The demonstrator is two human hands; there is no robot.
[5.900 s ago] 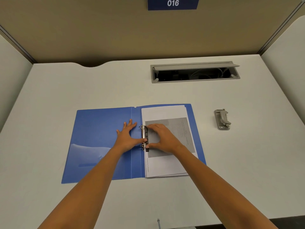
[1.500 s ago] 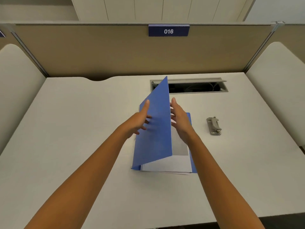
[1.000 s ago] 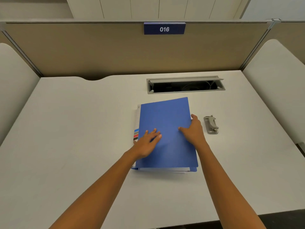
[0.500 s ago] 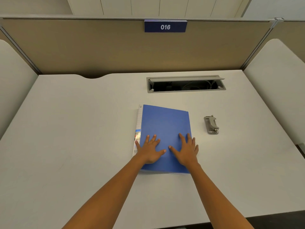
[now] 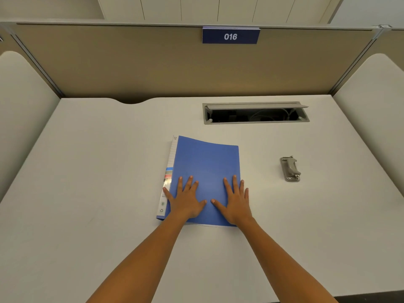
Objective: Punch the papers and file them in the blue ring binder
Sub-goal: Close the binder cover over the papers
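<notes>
**Binder closed, papers filed inside**

A second and a half ago the cover stood half raised between the hands; now the blue ring binder (image 5: 207, 171) lies shut at the middle of the surface (image 5: 87, 171). The left hand (image 5: 185, 200) and right hand (image 5: 236, 202) press flat on its near end, each grip open with fingers spread, clasping nothing. A sliver of the papers (image 5: 209, 225) shows at the binder's 6 o'clock edge. The hole punch (image 5: 290, 169) sits idle at 3 o'clock, well apart. The task looks essentially finished.

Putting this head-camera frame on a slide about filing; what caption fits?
Both hands, left and right, press flat on the closed blue ring binder; hole punch lies to its right.
</notes>
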